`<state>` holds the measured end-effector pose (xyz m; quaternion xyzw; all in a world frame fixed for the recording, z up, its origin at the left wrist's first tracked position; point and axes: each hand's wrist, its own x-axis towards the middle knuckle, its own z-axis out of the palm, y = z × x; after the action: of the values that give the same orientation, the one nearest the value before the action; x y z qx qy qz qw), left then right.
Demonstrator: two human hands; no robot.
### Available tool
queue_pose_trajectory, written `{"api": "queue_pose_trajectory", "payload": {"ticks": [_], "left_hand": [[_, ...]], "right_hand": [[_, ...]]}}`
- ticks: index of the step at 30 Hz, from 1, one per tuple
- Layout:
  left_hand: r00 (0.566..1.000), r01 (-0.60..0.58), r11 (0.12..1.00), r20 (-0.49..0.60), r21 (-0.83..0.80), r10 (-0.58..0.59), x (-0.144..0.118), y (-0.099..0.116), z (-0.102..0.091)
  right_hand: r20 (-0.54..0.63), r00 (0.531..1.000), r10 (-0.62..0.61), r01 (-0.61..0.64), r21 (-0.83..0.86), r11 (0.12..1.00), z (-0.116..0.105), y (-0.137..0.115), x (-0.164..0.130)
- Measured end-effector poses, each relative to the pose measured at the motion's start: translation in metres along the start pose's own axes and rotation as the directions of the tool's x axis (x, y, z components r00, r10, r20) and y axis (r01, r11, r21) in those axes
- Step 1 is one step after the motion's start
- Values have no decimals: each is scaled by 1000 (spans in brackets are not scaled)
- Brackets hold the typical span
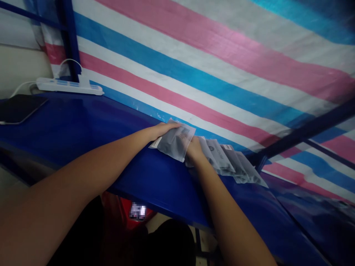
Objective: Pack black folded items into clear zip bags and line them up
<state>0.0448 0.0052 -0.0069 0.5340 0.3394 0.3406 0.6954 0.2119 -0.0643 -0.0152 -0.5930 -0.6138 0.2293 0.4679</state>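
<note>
1. My left hand [163,130] lies flat on the top packet [175,142], fingers spread, not closed round it, at the far edge of the bench [83,125] against the striped tarp [222,62].
2. My right hand [194,149] curls under the packet's near edge; how firm its hold is, I cannot tell.
3. I judge it best to press lightly and square this packet with the row of packets [230,162] fanned out to the right.
4. Both arms reach forward, nearly straight.
</note>
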Motion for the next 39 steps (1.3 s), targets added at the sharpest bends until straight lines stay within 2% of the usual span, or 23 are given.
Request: {"api": "queue_pose_trajectory", "payload": {"ticks": [8, 22, 39], "left_hand": [[1000, 17, 1000, 5, -14, -17, -3, 2, 1], [1000, 8, 1000, 21, -15, -8, -2, 0, 1], [1000, -8, 1000, 29, -7, 8, -2, 1, 1]], "right_hand": [[-5, 1000, 15, -15, -53, 998, -1, 2, 1], [17, 1000, -2, 2, -11, 1000, -1, 1, 1], [-5, 1000, 17, -17, -37, 999, -1, -1, -1]]}}
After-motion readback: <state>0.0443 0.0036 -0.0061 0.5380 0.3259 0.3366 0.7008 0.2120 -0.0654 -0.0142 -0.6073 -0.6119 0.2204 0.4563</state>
